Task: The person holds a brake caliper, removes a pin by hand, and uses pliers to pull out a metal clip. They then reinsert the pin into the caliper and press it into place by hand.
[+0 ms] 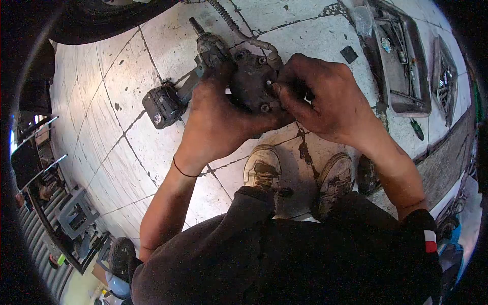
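Note:
My left hand (216,114) is wrapped around the lower left side of a dark, greasy metal housing (250,81), round in shape, with several bolts in its face. A hose (234,24) with a coiled guard joins the housing at its top right. My right hand (325,96) is closed in a pinch at the housing's right side, thumb and forefinger beside a bolt (269,83). What those fingertips hold, if anything, is hidden. Behind my left hand lies a cordless impact wrench (212,48) on the floor, its battery (163,105) pointing left.
A metal tray (410,104) with wrenches and other tools lies at the right, beside a smaller tray (445,81). A green-handled tool (417,129) and a dark square scrap (349,54) lie on the tiles. A tyre (96,30) stands at the top left. My shoes (262,166) are below the housing.

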Demonstrator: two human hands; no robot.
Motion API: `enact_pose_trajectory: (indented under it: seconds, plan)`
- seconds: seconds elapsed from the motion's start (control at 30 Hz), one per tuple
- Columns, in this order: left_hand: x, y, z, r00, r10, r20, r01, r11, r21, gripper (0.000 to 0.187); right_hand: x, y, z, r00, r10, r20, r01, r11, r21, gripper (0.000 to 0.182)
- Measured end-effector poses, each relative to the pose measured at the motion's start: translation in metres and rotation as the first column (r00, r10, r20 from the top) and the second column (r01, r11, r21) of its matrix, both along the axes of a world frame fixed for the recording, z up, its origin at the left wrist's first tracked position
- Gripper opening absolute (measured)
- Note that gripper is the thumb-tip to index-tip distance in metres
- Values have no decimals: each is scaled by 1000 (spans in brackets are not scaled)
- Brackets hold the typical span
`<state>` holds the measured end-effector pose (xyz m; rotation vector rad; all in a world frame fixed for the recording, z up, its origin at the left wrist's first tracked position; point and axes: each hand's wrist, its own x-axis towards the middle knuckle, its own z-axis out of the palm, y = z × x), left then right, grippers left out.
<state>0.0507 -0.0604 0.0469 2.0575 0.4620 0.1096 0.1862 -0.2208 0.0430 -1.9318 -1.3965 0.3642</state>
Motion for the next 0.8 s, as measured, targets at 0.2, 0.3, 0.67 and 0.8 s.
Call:
enact_pose_trajectory:
  seconds: [0.2, 0.3, 0.67, 0.8]
  plan:
    - [4, -3, 0, 998, -20, 54, 15, 995, 94, 62, 1, 1, 11, 994, -17, -107, 5, 993, -115, 26]
    - [4, -3, 4, 1000, -7, 13, 7, 1000, 28, 64, -4, 1, 9, 984, -71, -165, 51, 991, -122, 25]
    - [0, 0, -2, 999, 14, 40, -13, 1000, -13, 67, -10, -9, -2, 828, -166, -536, 139, 986, -91, 23]
    - [1, 0, 4, 1000, -3, 12, 3, 999, -42, 71, -5, -13, -17, 727, -51, -684, 74, 997, 4, 18]
